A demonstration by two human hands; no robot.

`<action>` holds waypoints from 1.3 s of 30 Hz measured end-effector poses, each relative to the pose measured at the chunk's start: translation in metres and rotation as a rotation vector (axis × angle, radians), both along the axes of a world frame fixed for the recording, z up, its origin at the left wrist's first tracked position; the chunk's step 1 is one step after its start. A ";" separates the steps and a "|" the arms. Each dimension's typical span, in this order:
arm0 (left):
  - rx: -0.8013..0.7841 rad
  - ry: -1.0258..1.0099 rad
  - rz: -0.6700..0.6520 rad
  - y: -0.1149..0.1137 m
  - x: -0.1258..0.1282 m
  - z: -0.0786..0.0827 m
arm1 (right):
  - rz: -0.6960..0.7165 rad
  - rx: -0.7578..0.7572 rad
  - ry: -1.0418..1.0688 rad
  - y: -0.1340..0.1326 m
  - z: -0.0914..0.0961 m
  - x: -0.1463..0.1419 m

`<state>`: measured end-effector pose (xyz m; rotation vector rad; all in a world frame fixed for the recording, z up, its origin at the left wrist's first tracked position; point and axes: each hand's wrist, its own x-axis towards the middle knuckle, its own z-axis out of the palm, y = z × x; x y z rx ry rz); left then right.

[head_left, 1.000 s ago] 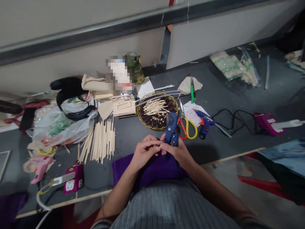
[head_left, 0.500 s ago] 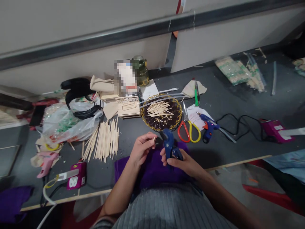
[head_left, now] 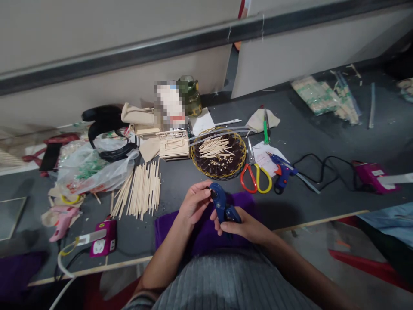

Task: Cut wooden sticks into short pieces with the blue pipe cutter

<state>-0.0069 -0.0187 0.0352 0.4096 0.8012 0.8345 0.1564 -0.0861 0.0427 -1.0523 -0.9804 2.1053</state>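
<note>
My right hand [head_left: 240, 224] is wrapped round the handles of a blue pipe cutter [head_left: 219, 200], whose head points up and to the left. Thumb and fingers of my left hand [head_left: 195, 200] are pinched together right at the cutter's head. The short wooden stick in that pinch is mostly hidden now behind the fingers and the tool. Under both hands lies a purple cloth [head_left: 201, 237]. Just beyond them, a dark woven basket [head_left: 198, 165] with a yellow rim holds cut sticks and tiny offcuts.
Long wooden sticks [head_left: 144, 189] lie to the left, near a small stick-built model [head_left: 174, 148]. Scissors [head_left: 257, 176] and a blue glue gun [head_left: 282, 172] lie to the right. A pink glue gun [head_left: 63, 221] and a power socket [head_left: 103, 239] are at the left front.
My right hand has brought the cutter left and slightly down, so its head now meets my left fingertips. The left hand has barely moved.
</note>
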 end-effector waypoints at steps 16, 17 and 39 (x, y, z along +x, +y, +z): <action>0.111 0.025 -0.110 -0.003 -0.001 -0.008 | 0.002 0.163 -0.113 0.001 -0.003 -0.005; 0.134 0.012 -0.123 -0.003 -0.002 -0.010 | -0.010 0.209 -0.177 0.001 -0.003 -0.006; 0.481 -0.238 -0.235 0.006 0.000 -0.036 | -0.086 0.686 -0.595 -0.008 -0.009 -0.013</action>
